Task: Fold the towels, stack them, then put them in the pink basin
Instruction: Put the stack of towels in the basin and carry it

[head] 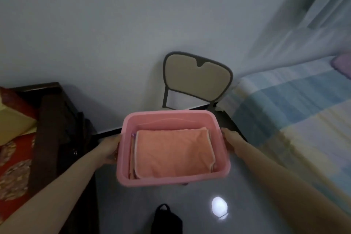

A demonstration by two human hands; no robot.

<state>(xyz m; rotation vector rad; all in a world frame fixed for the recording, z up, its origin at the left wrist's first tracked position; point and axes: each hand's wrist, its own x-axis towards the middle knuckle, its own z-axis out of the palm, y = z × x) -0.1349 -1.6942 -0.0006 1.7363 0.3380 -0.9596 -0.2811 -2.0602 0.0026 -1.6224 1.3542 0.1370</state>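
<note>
Pink plastic forms the rectangular basin (173,177), held in the air at the centre of the view, above the glossy grey floor (133,205). Inside it lies a stack of folded towels (172,155): a peach-orange one on top fills most of the interior, and the edges of more folded layers show beneath it along the 9 o'clock side; how many lie there cannot be told. A thin strip of the basin's bottom stays bare toward 12 o'clock.

The left hand (110,149) clasps the basin's wall at 9 o'clock, its fingers wrapped under and against the side. The right hand (230,138) grips the opposite wall at 3 o'clock, fingers curled onto the rim. Both bare forearms reach in from the lower corners.

Beyond the basin, at 12 o'clock, a chair (197,78) with a beige padded back and dark frame stands against the pale wall (133,24). At 3 o'clock a bed (296,112) carries a checked blue, yellow and white sheet. At 9 o'clock dark wooden furniture (51,119) holds red patterned cushions (13,167). At 6 o'clock a black object (166,220) sits on the floor, just beside a bright reflected spot of light (219,206).
</note>
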